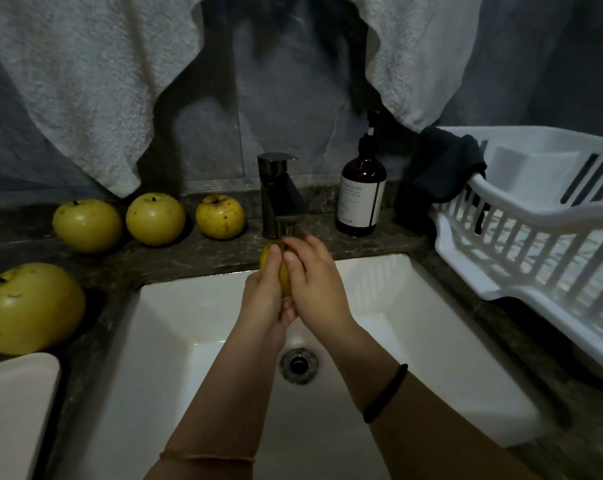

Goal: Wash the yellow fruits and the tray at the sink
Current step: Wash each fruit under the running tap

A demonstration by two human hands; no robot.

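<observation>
Both hands are up under the faucet [280, 192], a squared dark metal spout at 12 o'clock of the sink [414, 306]. A thin stream of water runs onto a small round yellow fruit [285, 280]. The left hand [263, 296] grips it from the 9 o'clock side, and the right hand [315, 277] wraps it from 3 o'clock, fingers curled over the top. The basin is a glossy white rectangle, with a round metal drain [299, 365] below the wrists.

On the dark, stone-like counter [224, 249], three smooth, speckled yellow fruits [155, 218] sit in a row at 10 o'clock. A bigger, scuffed one [30, 308] lies at 9 o'clock. At 8 o'clock is the rounded corner of a plain white tray [16, 410]. At 1 o'clock stands an amber pump bottle [362, 188], at 3 o'clock a slatted white plastic dish rack [535, 237] with a dark cloth [438, 168] over its rim. Fluffy pale towels [85, 81] hang above.
</observation>
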